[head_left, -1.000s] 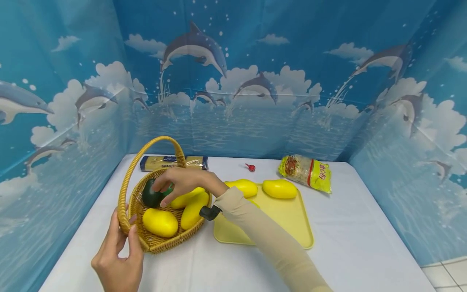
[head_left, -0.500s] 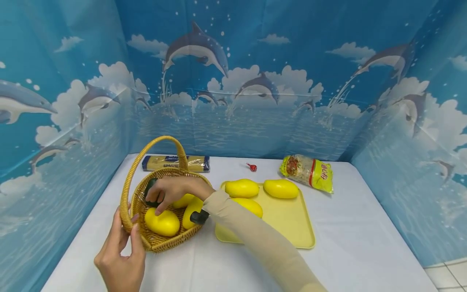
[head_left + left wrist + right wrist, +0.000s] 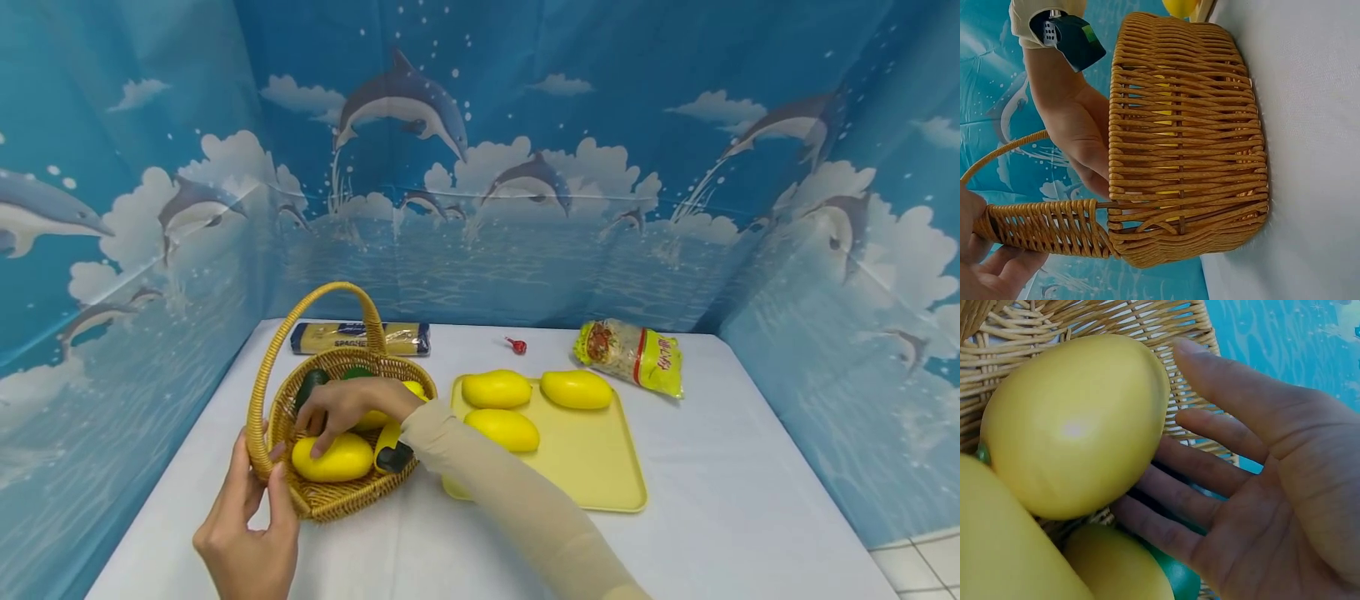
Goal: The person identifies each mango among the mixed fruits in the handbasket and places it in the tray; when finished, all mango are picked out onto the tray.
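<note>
A wicker basket (image 3: 348,504) (image 3: 1191,144) holds several yellow mangoes and dark green items, one (image 3: 309,385) at its left side. My left hand (image 3: 253,533) (image 3: 1004,272) grips the base of its handle (image 3: 258,417) (image 3: 1047,228) between thumb and fingers. Inside the basket, my right hand (image 3: 352,407) (image 3: 1272,469) is at the front mango (image 3: 341,462) (image 3: 1079,425). The right wrist view shows its fingers loosely extended along that mango's side, partly hidden behind it, with the thumb near one end. Another mango (image 3: 1004,544) lies beside it.
Right of the basket, a yellow tray (image 3: 588,467) bears three mangoes (image 3: 497,389) (image 3: 576,389) (image 3: 502,430). Behind lie a spaghetti pack (image 3: 405,337), a small red item (image 3: 517,345) and a yellow-ended food bag (image 3: 630,354). Patterned curtains stand around the table.
My right hand has moved from the dark green item toward the front mango, which has shifted slightly left. My left hand has kept its hold on the handle.
</note>
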A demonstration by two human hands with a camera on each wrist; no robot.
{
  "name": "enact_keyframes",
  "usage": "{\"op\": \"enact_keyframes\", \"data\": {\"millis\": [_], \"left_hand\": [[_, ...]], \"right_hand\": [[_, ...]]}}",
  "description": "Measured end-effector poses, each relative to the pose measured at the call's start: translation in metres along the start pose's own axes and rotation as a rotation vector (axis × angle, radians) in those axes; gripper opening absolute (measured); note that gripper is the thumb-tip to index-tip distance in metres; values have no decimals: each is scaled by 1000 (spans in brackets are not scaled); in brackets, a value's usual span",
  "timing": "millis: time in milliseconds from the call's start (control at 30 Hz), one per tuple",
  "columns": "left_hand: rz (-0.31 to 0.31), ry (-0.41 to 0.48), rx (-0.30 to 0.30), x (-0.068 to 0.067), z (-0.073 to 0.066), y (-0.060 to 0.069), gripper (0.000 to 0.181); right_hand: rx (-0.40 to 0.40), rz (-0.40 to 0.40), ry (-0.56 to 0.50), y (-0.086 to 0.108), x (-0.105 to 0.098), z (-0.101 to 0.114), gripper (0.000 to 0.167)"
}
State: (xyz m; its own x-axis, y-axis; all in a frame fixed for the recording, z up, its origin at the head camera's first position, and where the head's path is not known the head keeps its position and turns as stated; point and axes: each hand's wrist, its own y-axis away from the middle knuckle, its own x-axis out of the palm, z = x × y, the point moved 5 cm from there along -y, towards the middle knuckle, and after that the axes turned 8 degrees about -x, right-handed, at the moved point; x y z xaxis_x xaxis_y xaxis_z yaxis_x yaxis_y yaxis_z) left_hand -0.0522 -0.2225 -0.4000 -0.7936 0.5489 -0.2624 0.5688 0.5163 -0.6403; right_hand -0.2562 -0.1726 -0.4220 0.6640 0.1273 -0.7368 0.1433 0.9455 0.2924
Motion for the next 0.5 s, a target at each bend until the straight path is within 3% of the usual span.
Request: {"op": "enact_keyframes", "data": {"millis": [200,500], "left_hand": [[-2,0,9,-1,-3,0,71],[6,-5,2,0,-1,-1,71]], "right_hand": [[106,42,34,-5,8,-2,62],[136,52,61,-8,10,-4,63]]}}
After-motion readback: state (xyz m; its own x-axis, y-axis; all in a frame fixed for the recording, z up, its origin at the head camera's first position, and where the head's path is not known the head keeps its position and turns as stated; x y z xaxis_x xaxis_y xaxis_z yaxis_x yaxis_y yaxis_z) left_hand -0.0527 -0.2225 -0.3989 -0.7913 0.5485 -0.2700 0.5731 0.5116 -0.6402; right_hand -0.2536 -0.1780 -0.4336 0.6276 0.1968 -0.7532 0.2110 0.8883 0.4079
